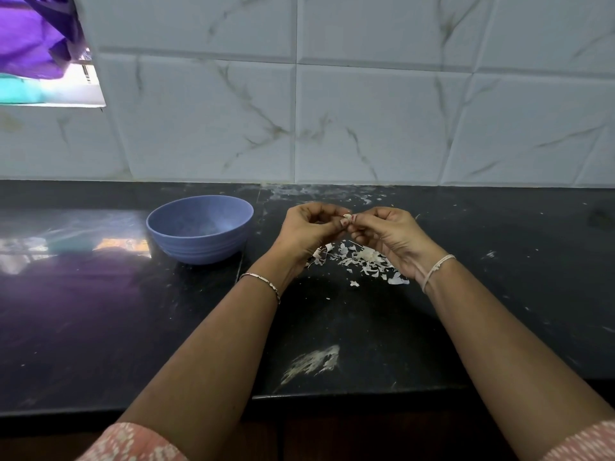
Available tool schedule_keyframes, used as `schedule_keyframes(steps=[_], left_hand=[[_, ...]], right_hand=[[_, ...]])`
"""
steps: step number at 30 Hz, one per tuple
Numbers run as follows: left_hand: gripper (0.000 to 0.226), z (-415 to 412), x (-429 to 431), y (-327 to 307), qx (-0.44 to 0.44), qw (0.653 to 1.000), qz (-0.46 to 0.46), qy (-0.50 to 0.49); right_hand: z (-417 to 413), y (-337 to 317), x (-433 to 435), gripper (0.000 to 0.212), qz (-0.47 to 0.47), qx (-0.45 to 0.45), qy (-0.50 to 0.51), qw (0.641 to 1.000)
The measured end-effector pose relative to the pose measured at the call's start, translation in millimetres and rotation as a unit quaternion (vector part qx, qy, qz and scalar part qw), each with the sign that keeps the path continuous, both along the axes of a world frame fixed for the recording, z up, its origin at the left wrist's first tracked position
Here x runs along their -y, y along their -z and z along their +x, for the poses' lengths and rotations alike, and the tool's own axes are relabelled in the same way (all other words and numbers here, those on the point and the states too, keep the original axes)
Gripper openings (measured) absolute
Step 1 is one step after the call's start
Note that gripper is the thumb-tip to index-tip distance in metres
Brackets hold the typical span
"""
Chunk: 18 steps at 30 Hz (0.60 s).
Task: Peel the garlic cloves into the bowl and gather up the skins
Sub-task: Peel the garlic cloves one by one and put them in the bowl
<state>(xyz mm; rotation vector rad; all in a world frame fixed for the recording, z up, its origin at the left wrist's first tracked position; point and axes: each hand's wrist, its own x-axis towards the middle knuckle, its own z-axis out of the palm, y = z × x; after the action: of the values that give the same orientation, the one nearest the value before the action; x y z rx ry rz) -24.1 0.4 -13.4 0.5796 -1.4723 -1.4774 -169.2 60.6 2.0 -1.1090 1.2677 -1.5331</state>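
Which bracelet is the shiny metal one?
The left wrist's bracelet, nearer the blue bowl; the right wrist's band is pale thread.

Round plastic bowl (199, 227): muted blue, plain, faint ribbing low on the wall. Stone bench (100, 327): black, flecked and smeared with white, purple sheen at left. Wall tiles (366, 128): white, grey-brown marble veining. Papery garlic skins (362, 261): off-white, some greyish. Garlic clove (347, 216): cream. Cloth (30, 38) at upper left: purple. Sleeves (133, 442): salmon pink, small white print. Left-wrist bracelet (263, 284): silver. Right-wrist thread band (436, 269): pale pink.
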Motion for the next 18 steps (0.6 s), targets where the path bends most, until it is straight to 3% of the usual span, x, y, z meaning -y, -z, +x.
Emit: schedule_keyframes(steps=[8, 18], left_hand=[[0.014, 1.2, 4.1, 1.6, -0.016, 0.999, 0.03, 0.025], [0.014, 0.3, 5.7, 2.7, -0.045, 0.996, 0.063, 0.045]], right_hand=[[2.0, -0.8, -0.8, 0.013, 0.017, 0.056, -0.029, 0.998], [3.0, -1.2, -1.2, 0.011, 0.013, 0.055, -0.024, 0.998]])
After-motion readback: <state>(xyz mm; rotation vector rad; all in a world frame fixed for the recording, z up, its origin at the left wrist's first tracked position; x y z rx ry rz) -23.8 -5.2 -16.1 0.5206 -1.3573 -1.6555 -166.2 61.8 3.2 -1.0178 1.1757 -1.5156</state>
